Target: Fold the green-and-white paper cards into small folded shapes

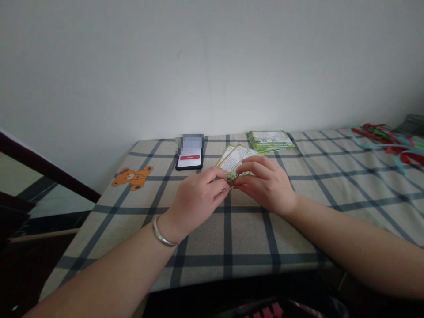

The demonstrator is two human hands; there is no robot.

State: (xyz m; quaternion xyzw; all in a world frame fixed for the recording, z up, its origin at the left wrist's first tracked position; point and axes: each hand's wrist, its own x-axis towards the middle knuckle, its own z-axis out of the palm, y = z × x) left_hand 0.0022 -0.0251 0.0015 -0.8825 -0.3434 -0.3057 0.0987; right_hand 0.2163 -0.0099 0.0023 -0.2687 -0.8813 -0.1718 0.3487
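Observation:
Over the middle of the checked tablecloth [232, 229], my left hand [198, 196] and my right hand [265, 183] meet. Both pinch a fanned bunch of green and orange printed cards [233, 160], whose tops stick out beyond my fingers. My left wrist wears a silver bangle [161, 234]. Fingers of both hands are curled closed round the lower ends of the cards, which are hidden.
A phone [190, 152] with a lit screen lies at the back near the white wall. A stack of similar green cards [270, 140] lies behind my hands. Red and teal ribbons [391, 143] lie at the far right. A bear print [132, 176] marks the cloth's left side.

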